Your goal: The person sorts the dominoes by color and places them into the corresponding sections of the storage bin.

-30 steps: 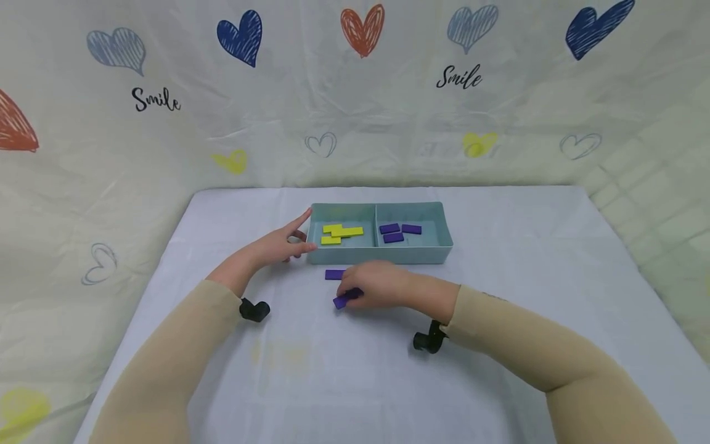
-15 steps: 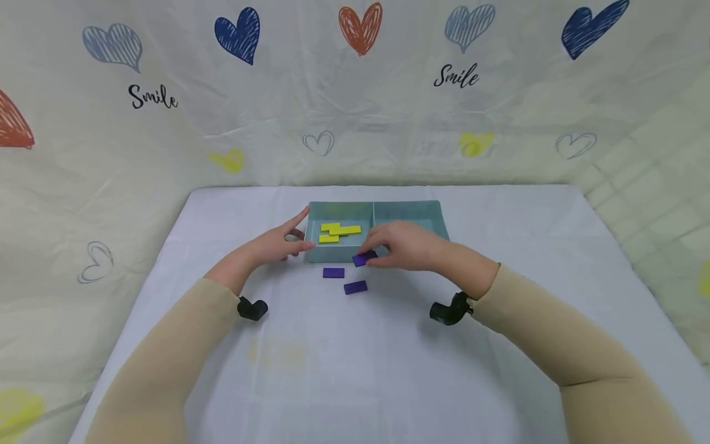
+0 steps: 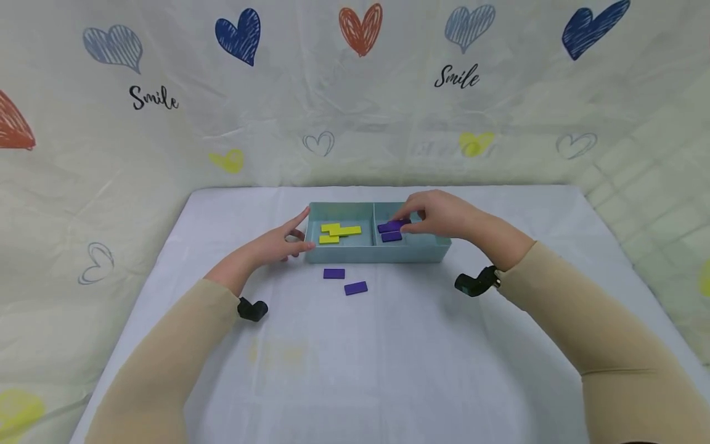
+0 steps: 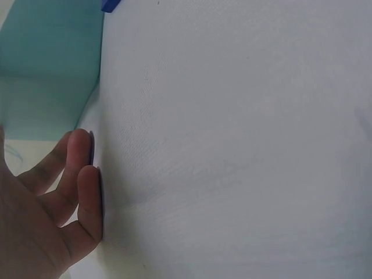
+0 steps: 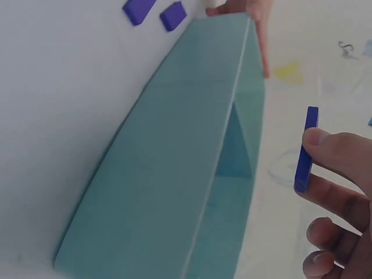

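A pale teal two-compartment box point(image 3: 377, 254) sits toward the back of the table. My right hand point(image 3: 440, 214) is over its right compartment, pinching a purple block point(image 5: 306, 154) between thumb and fingertips. Beneath that hand, purple blocks point(image 3: 391, 236) lie in the compartment, partly hidden. At the box's left end, my left hand point(image 3: 273, 245) reaches its index finger to the back corner and its thumb to the front corner, touching it. In the left wrist view its other fingers point(image 4: 89, 192) bend near the cloth. Several yellow blocks point(image 3: 345, 230) lie in the left compartment.
In front of the box, a flat purple block point(image 3: 334, 273) and a second, slightly turned purple block point(image 3: 355, 288) lie on the white tablecloth point(image 3: 344, 370). Behind the table hangs a curtain point(image 3: 266, 111) printed with hearts.
My right hand has picked up a purple block in front of the box and carried it up and right over the right compartment. The left hand has stayed at the box's left end.
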`<state>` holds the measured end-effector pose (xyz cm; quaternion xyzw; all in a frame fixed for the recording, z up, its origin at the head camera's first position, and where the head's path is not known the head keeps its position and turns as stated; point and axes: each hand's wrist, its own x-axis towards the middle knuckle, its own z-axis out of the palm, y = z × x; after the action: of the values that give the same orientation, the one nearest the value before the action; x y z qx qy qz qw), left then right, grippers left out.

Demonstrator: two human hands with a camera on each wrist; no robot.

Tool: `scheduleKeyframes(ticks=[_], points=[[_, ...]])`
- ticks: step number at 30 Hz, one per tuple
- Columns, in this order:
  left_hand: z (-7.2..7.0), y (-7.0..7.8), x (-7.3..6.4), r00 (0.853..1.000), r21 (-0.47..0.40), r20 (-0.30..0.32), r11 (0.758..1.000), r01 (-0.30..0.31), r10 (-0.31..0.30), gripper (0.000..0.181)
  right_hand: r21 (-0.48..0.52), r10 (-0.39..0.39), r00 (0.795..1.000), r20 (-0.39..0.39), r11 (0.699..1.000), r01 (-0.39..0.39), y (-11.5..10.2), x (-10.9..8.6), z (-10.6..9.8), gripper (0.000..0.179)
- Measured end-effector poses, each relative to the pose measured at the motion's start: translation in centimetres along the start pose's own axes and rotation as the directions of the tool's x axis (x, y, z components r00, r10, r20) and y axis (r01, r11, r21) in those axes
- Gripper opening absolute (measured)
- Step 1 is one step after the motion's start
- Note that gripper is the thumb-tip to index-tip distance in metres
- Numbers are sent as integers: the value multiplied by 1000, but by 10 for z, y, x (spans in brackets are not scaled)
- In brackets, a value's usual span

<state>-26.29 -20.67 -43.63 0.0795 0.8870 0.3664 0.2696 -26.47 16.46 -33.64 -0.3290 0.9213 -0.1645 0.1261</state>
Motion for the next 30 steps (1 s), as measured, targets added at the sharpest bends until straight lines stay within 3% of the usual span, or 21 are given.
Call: scheduleKeyframes(ticks=[10, 16, 22, 30], points=[[1, 0, 3, 1000, 3, 1, 1000, -9, 9, 90, -149, 110, 991, 76, 984, -98, 29, 17, 15, 27], [0, -3, 3, 1000, 5, -3, 1000, 3, -3, 89, -223, 123, 989, 83, 969, -102, 43, 31, 29, 27], [0, -2, 3, 1000, -4, 1, 1000, 9, -9, 89, -247, 109, 991, 74, 965, -88, 48, 47, 41, 27], [0, -4, 3, 1000, 4, -2, 1000, 7, -7, 92, -233, 125, 985, 120, 968, -95, 38, 63, 52, 30]])
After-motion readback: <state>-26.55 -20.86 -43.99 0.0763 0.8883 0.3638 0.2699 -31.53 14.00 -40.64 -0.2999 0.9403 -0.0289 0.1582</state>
